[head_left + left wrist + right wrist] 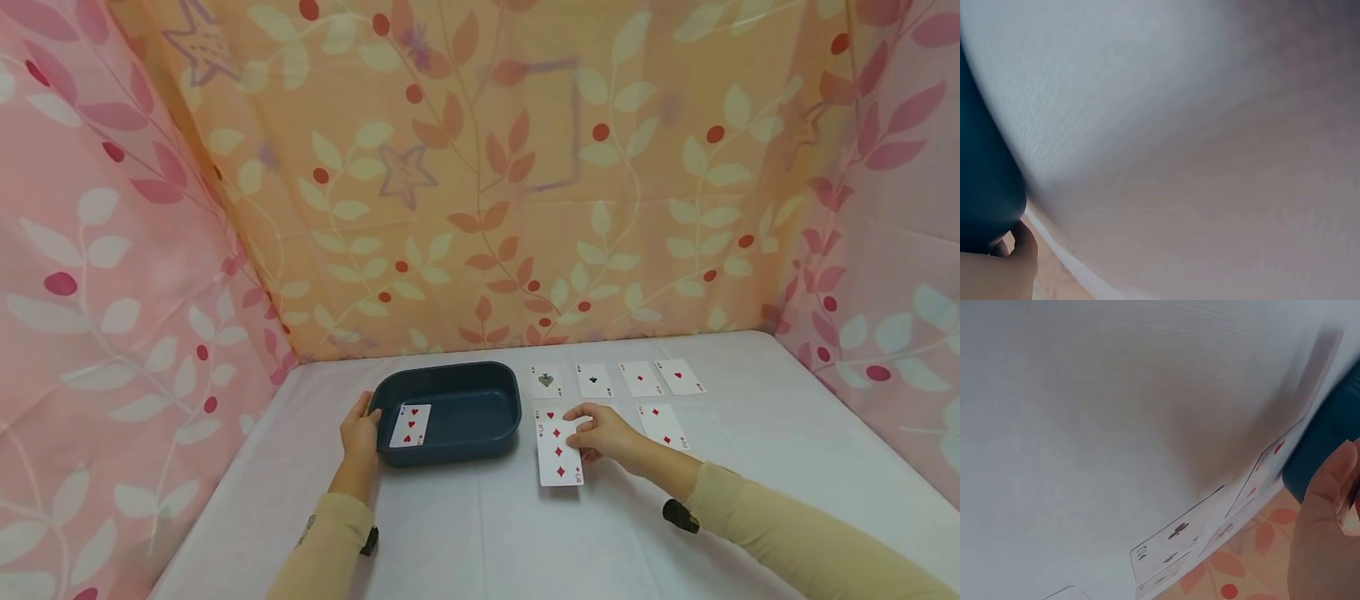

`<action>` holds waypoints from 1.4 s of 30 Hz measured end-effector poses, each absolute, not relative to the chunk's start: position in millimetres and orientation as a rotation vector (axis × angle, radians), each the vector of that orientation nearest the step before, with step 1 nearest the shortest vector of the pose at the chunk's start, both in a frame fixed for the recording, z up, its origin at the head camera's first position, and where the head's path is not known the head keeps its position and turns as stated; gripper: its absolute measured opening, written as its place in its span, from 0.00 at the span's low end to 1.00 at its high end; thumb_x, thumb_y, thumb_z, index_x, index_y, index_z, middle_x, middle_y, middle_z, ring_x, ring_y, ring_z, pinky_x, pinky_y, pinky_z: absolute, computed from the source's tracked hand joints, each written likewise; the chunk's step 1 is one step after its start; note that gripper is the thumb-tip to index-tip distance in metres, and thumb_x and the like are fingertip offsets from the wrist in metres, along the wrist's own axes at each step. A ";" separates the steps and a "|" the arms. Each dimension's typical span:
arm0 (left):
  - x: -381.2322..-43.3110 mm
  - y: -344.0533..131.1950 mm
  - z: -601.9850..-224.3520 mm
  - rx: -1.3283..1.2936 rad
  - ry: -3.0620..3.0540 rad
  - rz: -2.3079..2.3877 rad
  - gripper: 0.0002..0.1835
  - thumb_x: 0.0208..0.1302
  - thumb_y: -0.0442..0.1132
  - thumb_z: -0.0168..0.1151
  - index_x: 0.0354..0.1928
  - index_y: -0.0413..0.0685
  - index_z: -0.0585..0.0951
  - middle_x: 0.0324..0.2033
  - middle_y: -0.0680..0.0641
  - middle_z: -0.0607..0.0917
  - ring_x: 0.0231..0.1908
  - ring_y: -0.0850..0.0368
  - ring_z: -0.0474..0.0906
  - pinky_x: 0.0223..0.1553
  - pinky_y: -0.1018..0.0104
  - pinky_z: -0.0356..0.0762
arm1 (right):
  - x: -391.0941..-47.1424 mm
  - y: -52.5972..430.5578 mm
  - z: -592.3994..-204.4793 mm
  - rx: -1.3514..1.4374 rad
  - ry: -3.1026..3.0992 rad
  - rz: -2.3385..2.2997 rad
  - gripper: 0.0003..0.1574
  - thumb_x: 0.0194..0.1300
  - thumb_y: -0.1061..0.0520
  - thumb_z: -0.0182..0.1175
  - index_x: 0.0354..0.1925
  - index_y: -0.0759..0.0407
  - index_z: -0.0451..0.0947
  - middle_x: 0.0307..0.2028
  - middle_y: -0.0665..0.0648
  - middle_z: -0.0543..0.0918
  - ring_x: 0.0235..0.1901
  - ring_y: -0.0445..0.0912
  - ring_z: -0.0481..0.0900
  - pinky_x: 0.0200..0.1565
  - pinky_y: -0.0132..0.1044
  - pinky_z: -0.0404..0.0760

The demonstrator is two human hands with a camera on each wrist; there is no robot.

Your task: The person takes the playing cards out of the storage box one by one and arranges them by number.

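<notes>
My left hand (360,433) grips the left end of a dark blue tray (450,452), its thumb over the rim. In the left wrist view, part of that hand (1007,269) shows against the tray's side (985,156). A three of hearts (410,427) lies face up in the tray. My right hand (606,435) pinches a three of diamonds (558,462) by its right edge, face up. This card overlaps a two of hearts (551,414) in the head view. Beside the hand, a two of clubs (1175,536) shows in the right wrist view.
Along the back lie an ace of spades (547,381), ace of clubs (594,380), ace of diamonds (641,378) and ace of hearts (679,377). In front of them, to the right, is a two of diamonds (663,427). Patterned cloth (480,183) surrounds the white table (480,533).
</notes>
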State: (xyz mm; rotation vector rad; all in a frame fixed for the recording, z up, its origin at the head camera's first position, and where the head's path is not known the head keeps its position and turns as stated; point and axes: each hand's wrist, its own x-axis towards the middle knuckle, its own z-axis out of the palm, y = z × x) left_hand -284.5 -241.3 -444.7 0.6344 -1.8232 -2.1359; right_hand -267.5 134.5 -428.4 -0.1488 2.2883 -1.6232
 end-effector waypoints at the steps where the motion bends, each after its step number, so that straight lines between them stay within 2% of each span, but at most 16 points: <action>1: -284.3 -241.4 -444.9 0.632 -1.826 -2.135 0.29 0.73 0.26 0.43 0.74 0.42 0.56 0.73 0.46 0.56 0.74 0.53 0.46 0.72 0.61 0.44 | -267.1 135.5 -429.2 -0.152 2.285 -1.620 0.23 0.61 0.67 0.63 0.54 0.69 0.70 0.27 0.55 0.83 0.22 0.46 0.77 0.28 0.36 0.81; 10: -284.5 -242.1 -445.8 0.630 -1.851 -2.113 0.29 0.73 0.27 0.43 0.74 0.42 0.56 0.73 0.45 0.56 0.74 0.51 0.44 0.72 0.59 0.42 | -262.3 141.6 -433.8 -0.179 2.255 -1.631 0.19 0.62 0.69 0.60 0.52 0.69 0.71 0.27 0.56 0.83 0.22 0.46 0.77 0.26 0.35 0.81; 27: -283.8 -242.0 -445.3 0.635 -1.883 -2.090 0.29 0.73 0.28 0.43 0.74 0.42 0.56 0.74 0.45 0.56 0.74 0.50 0.44 0.72 0.58 0.42 | -256.1 144.1 -449.8 -0.239 2.186 -1.566 0.15 0.61 0.69 0.60 0.48 0.69 0.72 0.27 0.57 0.82 0.21 0.46 0.78 0.26 0.34 0.82; 37: -284.1 -242.0 -445.5 0.634 -1.860 -2.108 0.28 0.73 0.27 0.42 0.74 0.42 0.56 0.74 0.45 0.56 0.74 0.50 0.44 0.72 0.59 0.43 | -254.4 149.4 -452.1 -0.298 2.192 -1.521 0.19 0.61 0.70 0.59 0.51 0.77 0.72 0.29 0.57 0.83 0.25 0.46 0.80 0.29 0.36 0.83; 42: -284.3 -241.7 -445.4 0.633 -1.855 -2.114 0.29 0.73 0.27 0.42 0.74 0.42 0.56 0.74 0.45 0.55 0.74 0.51 0.44 0.72 0.59 0.43 | -255.3 154.1 -451.1 -0.375 2.235 -1.490 0.20 0.60 0.69 0.58 0.50 0.79 0.71 0.27 0.59 0.84 0.23 0.48 0.82 0.29 0.38 0.84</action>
